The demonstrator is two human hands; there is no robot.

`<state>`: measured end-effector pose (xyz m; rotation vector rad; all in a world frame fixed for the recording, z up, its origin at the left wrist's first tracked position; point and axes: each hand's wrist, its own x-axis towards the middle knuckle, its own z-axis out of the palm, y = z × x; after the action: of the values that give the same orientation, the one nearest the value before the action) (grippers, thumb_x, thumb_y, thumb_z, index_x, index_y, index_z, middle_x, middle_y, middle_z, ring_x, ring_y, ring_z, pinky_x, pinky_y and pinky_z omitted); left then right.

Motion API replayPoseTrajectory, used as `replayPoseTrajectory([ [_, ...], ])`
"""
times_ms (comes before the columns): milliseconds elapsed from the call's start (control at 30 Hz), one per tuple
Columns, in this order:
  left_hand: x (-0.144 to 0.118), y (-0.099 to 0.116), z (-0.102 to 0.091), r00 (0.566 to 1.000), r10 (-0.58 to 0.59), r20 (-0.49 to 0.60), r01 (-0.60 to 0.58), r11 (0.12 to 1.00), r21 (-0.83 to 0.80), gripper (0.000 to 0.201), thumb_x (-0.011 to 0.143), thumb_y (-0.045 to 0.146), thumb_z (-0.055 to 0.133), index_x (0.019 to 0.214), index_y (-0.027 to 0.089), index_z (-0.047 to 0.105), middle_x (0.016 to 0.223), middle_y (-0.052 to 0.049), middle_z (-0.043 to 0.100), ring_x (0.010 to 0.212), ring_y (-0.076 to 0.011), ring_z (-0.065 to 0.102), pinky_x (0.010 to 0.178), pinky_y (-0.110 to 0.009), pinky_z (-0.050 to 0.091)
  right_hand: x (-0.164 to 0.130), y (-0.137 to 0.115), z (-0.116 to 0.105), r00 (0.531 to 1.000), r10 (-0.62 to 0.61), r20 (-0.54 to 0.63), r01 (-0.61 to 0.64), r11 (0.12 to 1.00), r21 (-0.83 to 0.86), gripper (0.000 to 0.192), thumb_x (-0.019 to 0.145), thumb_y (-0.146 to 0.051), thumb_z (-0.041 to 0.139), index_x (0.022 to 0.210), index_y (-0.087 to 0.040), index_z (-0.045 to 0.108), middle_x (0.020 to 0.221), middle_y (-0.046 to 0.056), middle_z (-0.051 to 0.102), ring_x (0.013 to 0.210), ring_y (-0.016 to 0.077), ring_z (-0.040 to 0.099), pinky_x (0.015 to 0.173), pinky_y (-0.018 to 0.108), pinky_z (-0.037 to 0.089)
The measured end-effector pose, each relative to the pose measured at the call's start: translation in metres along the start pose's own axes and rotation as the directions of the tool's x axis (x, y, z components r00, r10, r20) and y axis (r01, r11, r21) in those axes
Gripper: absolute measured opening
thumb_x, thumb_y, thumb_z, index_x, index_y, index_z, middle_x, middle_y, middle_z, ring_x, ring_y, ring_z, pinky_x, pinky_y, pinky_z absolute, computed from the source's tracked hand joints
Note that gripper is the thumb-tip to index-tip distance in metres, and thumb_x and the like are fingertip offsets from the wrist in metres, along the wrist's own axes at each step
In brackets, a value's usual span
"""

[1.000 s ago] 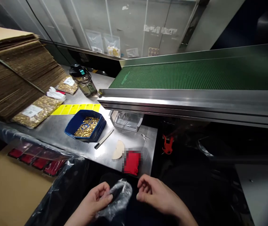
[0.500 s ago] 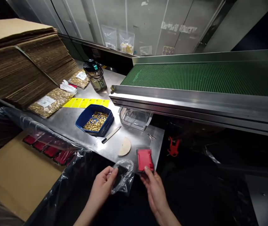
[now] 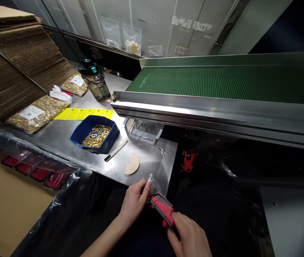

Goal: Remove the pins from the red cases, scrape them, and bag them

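My right hand (image 3: 190, 233) is closed around the lower end of a red-and-black plastic case (image 3: 163, 207), which is tilted in front of the table edge. Pinched in my left hand (image 3: 135, 200) is a clear plastic bag (image 3: 155, 182). The upper end of the case is at the bag, close to my left fingertips; how far it is inside I cannot tell. The dark piece held earlier with the bag is hidden now. On the table just beyond lie a pale half-round disc (image 3: 132, 164) and a box cutter (image 3: 116, 151).
A blue bin (image 3: 111, 137) of small brass-coloured parts stands on the metal table. Behind are a bottle (image 3: 95, 84) and a green conveyor (image 3: 194, 82). At left are stacked cardboard (image 3: 23, 53) and a lined carton (image 3: 15, 203) with several red cases along its wall.
My right hand has brought the red-and-black case left and tilted it against the bag. My left hand has moved right with the bag. The camera view has shifted slightly.
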<state>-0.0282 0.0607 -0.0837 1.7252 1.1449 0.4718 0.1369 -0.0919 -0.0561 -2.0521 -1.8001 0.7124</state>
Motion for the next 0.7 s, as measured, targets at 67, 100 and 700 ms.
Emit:
replayPoseTrajectory([
  [67, 0.0, 0.009, 0.003, 0.992, 0.112, 0.057, -0.116, 0.99, 0.085, 0.039, 0.107, 0.038, 0.043, 0.072, 0.022, 0.043, 0.066, 0.004, 0.046, 0.06, -0.0149, 0.045, 0.059, -0.026, 0.034, -0.004, 0.003, 0.006, 0.999, -0.037, -0.026, 0.035, 0.996, -0.077, 0.014, 0.088, -0.016, 0.061, 0.098, -0.026, 0.063, 0.08, 0.001, 0.071, 0.071, 0.0213, 0.07, 0.063, 0.03, 0.045],
  [100, 0.0, 0.014, 0.005, 0.981, 0.17, 0.093, -0.181, 0.975, 0.128, 0.036, 0.107, 0.035, 0.044, 0.074, 0.021, 0.047, 0.069, 0.002, 0.05, 0.062, -0.0156, 0.048, 0.061, -0.027, 0.035, -0.004, 0.004, 0.007, 0.998, -0.051, -0.044, 0.046, 0.993, -0.108, 0.014, 0.088, -0.017, 0.061, 0.098, -0.025, 0.063, 0.08, 0.001, 0.071, 0.07, 0.0217, 0.07, 0.063, 0.031, 0.045],
  [700, -0.011, 0.027, 0.041, 0.922, 0.375, 0.093, -0.381, 0.842, 0.382, 0.017, 0.101, 0.009, 0.042, 0.102, 0.019, 0.055, 0.092, -0.007, 0.06, 0.08, -0.0231, 0.06, 0.07, -0.034, 0.053, 0.005, 0.015, -0.005, 0.838, 0.546, 0.015, -0.395, 0.586, 0.707, 0.048, 0.095, -0.06, 0.057, 0.124, -0.023, 0.069, 0.121, 0.01, 0.075, 0.113, 0.0315, 0.068, 0.097, 0.035, 0.051],
])
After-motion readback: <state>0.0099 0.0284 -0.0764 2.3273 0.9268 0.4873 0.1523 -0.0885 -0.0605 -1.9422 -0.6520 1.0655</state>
